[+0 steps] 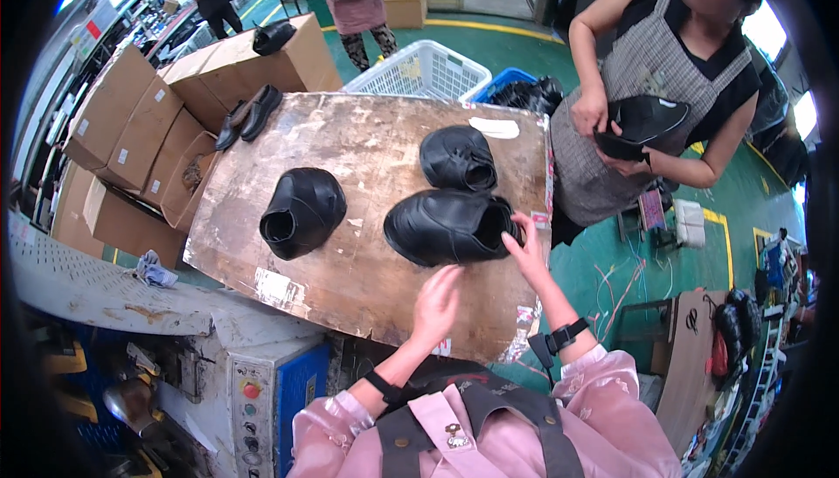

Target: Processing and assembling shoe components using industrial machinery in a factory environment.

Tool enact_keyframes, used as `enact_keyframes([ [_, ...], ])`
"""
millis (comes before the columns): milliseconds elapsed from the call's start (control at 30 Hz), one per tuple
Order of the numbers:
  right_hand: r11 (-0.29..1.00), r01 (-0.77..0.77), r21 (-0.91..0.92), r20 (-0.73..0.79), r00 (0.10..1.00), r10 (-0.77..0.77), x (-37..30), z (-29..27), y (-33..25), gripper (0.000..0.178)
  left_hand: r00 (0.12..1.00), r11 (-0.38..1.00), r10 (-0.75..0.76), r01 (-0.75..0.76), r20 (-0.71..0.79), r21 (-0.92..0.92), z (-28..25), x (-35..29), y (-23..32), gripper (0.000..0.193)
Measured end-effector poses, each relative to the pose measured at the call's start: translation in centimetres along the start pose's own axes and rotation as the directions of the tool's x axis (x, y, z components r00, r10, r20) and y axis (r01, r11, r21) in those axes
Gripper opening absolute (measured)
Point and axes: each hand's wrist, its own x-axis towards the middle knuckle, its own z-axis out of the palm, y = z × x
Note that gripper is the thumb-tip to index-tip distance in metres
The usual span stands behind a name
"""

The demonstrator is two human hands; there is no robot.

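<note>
Pink sleeves [603, 391] lie below; my left fingers [453, 279], empty and extended, are beside the nearest shoe [434, 226] on the table [367, 294]; my right fingers [519, 219] touch its heel, whether gripping I cannot tell.

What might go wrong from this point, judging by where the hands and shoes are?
The right hand is at the heel of the nearest black shoe, while the left hand seems clear of it, so the shoe might swivel or slip. Turning it could also bump the shoe just behind it. Its heel points toward the right edge of the table, so a careless pull might drag it off.
</note>
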Motion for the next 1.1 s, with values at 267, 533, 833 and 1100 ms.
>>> enact_keyframes([
  [267,0.985,0.075,-0.158,0.019,0.997,-0.073,-0.4,1.7,0.3,0.073,0.772,0.763,-0.614,0.527,-0.163,-0.374,-1.5,2.2,-10.9,0.079],
  [533,0.971,0.043,-0.234,0.077,0.997,-0.026,-6.9,4.9,-2.0,0.089,0.893,0.844,-0.439,0.448,0.099,-0.295,-2.9,10.0,-14.8,0.076],
  [833,0.883,0.139,-0.449,0.023,0.989,-0.144,-7.0,7.8,-1.1,0.077,0.903,0.92,-0.389,0.392,-0.182,-0.018,-1.5,7.4,-15.8,0.057],
  [1100,0.667,0.354,-0.655,0.152,0.927,-0.343,-6.8,3.9,-2.7,0.059,0.798,0.809,-0.582,0.587,-0.156,-0.016,-9.7,-19.1,-11.1,0.033],
])
